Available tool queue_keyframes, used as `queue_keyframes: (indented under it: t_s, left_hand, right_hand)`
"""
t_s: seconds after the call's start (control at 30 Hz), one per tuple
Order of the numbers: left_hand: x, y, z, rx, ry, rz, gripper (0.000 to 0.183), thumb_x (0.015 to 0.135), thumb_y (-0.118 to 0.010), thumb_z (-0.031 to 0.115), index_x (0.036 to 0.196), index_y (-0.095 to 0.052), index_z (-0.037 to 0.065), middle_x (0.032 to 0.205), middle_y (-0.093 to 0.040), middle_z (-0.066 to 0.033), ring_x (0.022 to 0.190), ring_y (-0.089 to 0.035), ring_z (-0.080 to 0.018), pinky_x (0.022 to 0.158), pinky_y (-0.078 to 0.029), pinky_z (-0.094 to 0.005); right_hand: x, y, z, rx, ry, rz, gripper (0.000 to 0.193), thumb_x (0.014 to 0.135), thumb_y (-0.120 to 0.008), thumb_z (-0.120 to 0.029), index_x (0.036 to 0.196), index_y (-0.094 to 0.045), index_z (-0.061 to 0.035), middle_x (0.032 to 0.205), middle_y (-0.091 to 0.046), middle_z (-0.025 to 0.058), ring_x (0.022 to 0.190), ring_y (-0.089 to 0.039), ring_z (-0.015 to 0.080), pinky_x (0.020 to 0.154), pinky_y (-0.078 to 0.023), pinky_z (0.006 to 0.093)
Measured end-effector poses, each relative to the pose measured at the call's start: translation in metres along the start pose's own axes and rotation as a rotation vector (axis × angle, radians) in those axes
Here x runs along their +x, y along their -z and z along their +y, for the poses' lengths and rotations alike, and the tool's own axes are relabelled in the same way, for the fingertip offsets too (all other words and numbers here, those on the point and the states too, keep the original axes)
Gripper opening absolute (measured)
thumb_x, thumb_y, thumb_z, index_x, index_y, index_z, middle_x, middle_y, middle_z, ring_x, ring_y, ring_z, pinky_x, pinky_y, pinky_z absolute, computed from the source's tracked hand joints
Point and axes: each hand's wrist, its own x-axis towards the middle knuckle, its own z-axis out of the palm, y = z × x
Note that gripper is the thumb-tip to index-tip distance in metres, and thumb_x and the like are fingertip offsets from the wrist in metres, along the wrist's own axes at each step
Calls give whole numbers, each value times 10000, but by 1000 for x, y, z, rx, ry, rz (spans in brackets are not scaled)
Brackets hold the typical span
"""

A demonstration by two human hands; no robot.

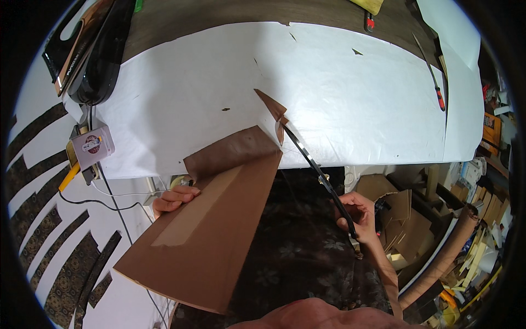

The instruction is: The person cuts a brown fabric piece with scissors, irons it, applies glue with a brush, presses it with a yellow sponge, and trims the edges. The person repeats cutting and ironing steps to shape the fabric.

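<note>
My left hand grips the left edge of a large brown panel, its fingers curled over the top. The panel is tilted and widens toward me, with a paler strip on its face. At its far end a darker brown, leather-like flap is folded over and rests on the white table. In my right hand is a pair of long black-handled scissors. Their blades point away from me and meet a pointed brown offcut at the panel's far corner. Whether the offcut is still joined to the panel cannot be made out.
White sheeting covers the table, with small dark scraps on it. A red-handled pointed tool lies at the right, a black iron at the far left. Cardboard pieces and a brown roll stand right of me.
</note>
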Motion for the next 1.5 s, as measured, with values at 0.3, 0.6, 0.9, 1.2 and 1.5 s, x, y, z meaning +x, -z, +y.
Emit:
queue_keyframes:
  t_s: [0.3,0.6,0.9,1.2,1.5]
  left_hand:
    - [2,-23,-3,180,-33,270,297,866,-707,201,941,-446,79,824,-554,-67,800,-566,-223,815,-450,-349]
    - [13,-49,7,-5,-50,451,224,853,-691,79,943,-486,79,885,-604,-78,840,-587,-243,817,-485,-337]
    - [-4,-27,15,-27,29,71,262,862,-709,183,1020,-517,100,1057,-608,-40,1007,-577,-243,911,-455,-400]
    - [-34,-28,-6,447,65,240,276,858,-658,-1,1128,-603,-20,1069,-674,-248,966,-678,-319,865,-516,-398]
    - [-2,-23,2,225,-204,16,386,907,-612,76,1284,-526,81,1290,-560,-128,1196,-522,-278,1021,-413,-455]
  right_hand:
    - [-10,-5,6,-31,42,37,335,775,-748,-15,1072,-597,21,895,-628,21,799,-557,61,726,-429,219]
    - [80,-77,-25,333,412,198,391,766,-745,43,1054,-491,-31,822,-628,62,765,-597,98,662,-469,250]
    - [96,-107,-53,220,347,6,515,716,-757,133,990,-373,-75,759,-580,-9,602,-539,16,564,-442,183]
    - [86,-63,-78,-327,796,284,386,751,-786,-26,1044,-537,6,756,-586,-1,587,-475,41,532,-377,206]
    - [21,-4,-94,-763,731,158,408,654,-864,-135,974,-685,44,639,-526,15,551,-469,83,489,-347,216]
